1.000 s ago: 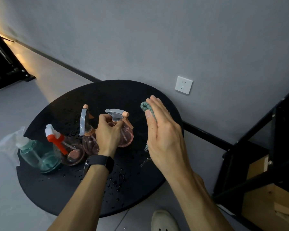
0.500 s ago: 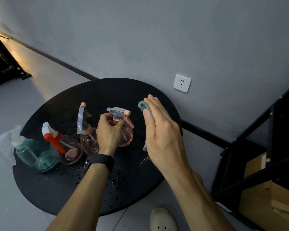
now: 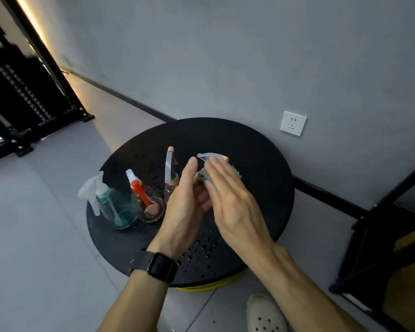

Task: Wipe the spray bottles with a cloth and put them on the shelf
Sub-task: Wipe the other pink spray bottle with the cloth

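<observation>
On the round black table [image 3: 261,168], wet with droplets, my left hand [image 3: 185,212] grips a pink spray bottle; only its grey trigger head [image 3: 209,155] shows above my fingers. My right hand [image 3: 233,204] pinches a green cloth [image 3: 203,174] between thumb and straight fingers and holds it against that bottle. Three more bottles stand to the left: a teal one [image 3: 115,209], a clear one with a red and white trigger [image 3: 149,207], and a pink one with a grey trigger [image 3: 169,168]. The held bottle's body is hidden between my hands.
A black shelf frame [image 3: 381,212] with wooden boards stands at the right, close to the table. A wall socket [image 3: 293,123] is behind the table. A dark rack [image 3: 22,99] stands at far left. My shoe [image 3: 266,315] is on the grey floor below.
My right hand has moved left and brought the cloth onto the pink bottle. My left hand has shifted its grip around the bottle. The camera has tilted up and back.
</observation>
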Available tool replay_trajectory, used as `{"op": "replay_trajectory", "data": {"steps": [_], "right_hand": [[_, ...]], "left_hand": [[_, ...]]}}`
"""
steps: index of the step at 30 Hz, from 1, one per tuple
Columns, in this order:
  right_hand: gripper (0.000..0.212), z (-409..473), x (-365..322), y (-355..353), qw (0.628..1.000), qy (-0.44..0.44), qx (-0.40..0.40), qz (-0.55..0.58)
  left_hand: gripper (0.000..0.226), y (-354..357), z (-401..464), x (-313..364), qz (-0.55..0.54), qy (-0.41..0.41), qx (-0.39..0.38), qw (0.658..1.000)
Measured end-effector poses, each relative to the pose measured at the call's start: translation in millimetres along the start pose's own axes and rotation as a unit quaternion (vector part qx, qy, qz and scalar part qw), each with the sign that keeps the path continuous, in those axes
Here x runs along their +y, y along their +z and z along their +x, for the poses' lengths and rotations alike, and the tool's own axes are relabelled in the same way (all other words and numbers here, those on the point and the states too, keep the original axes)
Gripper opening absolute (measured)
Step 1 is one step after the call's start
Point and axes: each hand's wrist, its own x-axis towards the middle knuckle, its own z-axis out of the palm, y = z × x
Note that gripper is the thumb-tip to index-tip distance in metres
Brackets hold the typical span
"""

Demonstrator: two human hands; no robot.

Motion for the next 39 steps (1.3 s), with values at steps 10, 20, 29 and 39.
{"op": "replay_trajectory", "data": {"steps": [10, 20, 29, 39], "right_hand": [[0.049, -11, -25, 34, 0.997, -0.052, -0.056, -0.027], [0.059, -4, -36, 28, 0.952, 0.184, -0.1, 0.222], [0.018, -17, -16, 6, 0.858, 0.296, -0.23, 0.352], [0.012, -47, -3, 6, 0.851, 0.344, -0.285, 0.278]], "left_hand": [[0.028, -43, -30, 8, -0.072, 0.016, 0.006, 0.997], [0.033, -88, -34, 7, 0.058, 0.022, 0.055, 0.997], [0.026, -96, -45, -3, 0.105, -0.017, 0.019, 0.994], [0.026, -102, -54, -34, 0.166, -0.123, 0.009, 0.978]]}}
